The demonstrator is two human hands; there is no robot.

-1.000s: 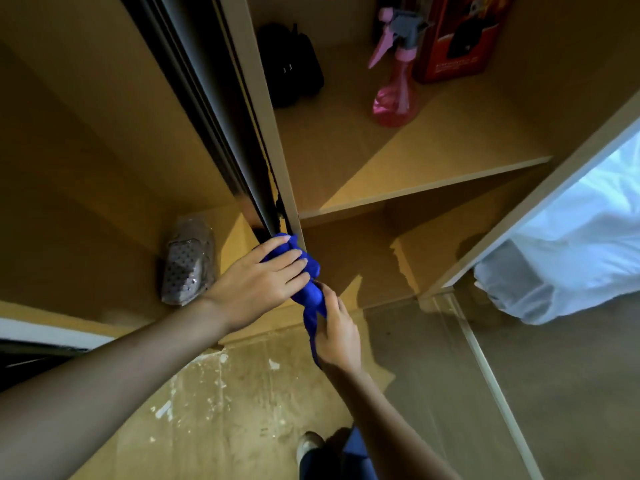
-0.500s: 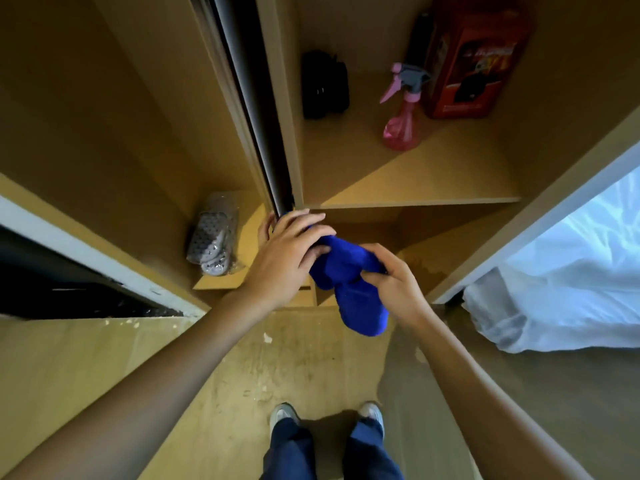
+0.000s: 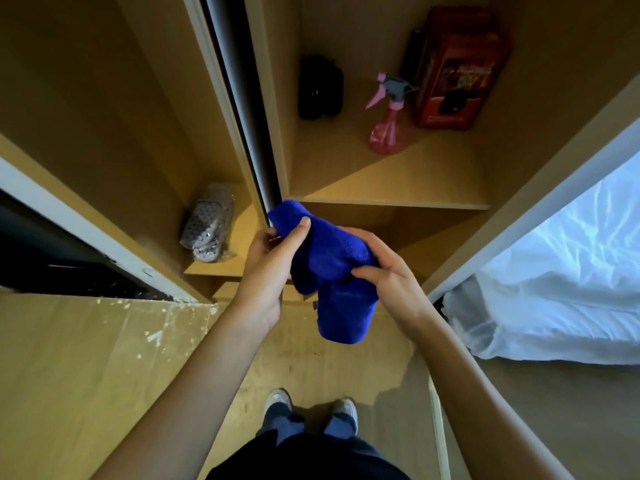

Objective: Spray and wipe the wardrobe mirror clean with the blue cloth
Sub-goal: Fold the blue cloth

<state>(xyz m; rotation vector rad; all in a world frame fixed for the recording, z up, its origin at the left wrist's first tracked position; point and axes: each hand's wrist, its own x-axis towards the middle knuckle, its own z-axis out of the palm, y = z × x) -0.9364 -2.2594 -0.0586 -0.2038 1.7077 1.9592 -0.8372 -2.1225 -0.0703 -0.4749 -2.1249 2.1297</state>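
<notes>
you've pulled the blue cloth (image 3: 332, 271) off the wardrobe door edge (image 3: 242, 109), where your left hand (image 3: 268, 268) pressed it a second ago. it now hangs bunched in the air between both hands, clear of the door. your left hand pinches its upper end, your right hand (image 3: 388, 275) grips the middle. your view has tipped down; both shoes (image 3: 310, 405) show now.

Shelf (image 3: 398, 188): pink spray bottle (image 3: 387, 129), red box (image 3: 453, 71), black case (image 3: 320, 88).

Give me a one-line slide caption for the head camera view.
Both hands, left and right, hold a blue cloth before the open wardrobe; a pink spray bottle stands on the shelf.
</notes>
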